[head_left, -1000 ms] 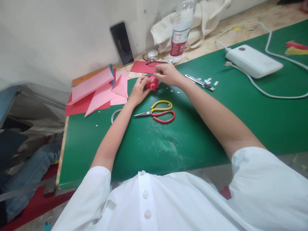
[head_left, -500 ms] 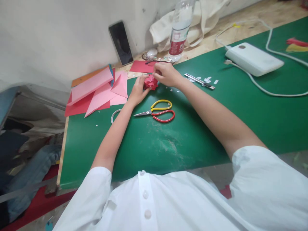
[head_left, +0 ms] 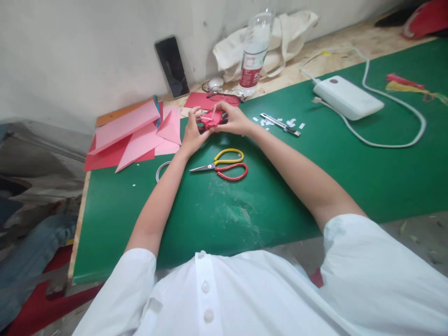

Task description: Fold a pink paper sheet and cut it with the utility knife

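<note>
The left hand (head_left: 192, 133) and right hand (head_left: 234, 120) together hold 1 folded red paper piece (head_left: 212, 120) between their fingers, over the green tabletop (head_left: 203, 214), beyond the yellow-and-red-handled scissors (head_left: 210, 166).

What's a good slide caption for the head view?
Left hand and right hand hold a red paper piece at a green tabletop, yellow-and-red-handled scissors lying nearby.
</note>
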Motion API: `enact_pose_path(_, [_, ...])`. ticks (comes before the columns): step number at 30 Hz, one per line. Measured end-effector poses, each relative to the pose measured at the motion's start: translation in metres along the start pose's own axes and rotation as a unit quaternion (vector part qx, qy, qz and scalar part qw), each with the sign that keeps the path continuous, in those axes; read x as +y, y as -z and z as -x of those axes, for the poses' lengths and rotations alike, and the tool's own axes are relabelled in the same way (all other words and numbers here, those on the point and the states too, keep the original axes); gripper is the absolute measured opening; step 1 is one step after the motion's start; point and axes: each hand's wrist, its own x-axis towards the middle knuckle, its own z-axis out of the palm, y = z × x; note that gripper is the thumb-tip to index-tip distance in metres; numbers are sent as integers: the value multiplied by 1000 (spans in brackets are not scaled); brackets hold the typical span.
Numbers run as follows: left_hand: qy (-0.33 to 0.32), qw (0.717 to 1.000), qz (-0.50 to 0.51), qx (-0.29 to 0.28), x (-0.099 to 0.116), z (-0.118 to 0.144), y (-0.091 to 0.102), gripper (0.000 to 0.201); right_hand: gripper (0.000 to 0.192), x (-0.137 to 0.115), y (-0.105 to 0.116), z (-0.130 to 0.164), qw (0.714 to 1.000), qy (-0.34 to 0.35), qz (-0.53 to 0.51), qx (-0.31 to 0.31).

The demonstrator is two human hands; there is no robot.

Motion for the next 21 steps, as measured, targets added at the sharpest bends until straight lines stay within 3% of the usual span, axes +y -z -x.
enact_pose_path(4, [25,999,35,-10,-1,0,2,82,61,-10,19,10,1000,-10,-21,12])
enact_pose_path(7, [50,998,30,-7,-8,-1,3,77,45,-8,55,30,999,-31,9,28])
enact_pose_path(9, [63,998,26,-6,-11,-2,3,72,43,1,83,45,994,-65,36,81])
enact_pose_path(13, [115,989,88,-9,-2,-5,4,57,45,33,126,57,932,-256,143,213])
enact_pose_path(16, [159,974,159,-3,13,-8,12,48,50,55,140,48,906,-308,179,229])
enact_pose_path(21, [145,977,145,-55,48,3,48,39,48,77,146,24,894,-306,249,211])
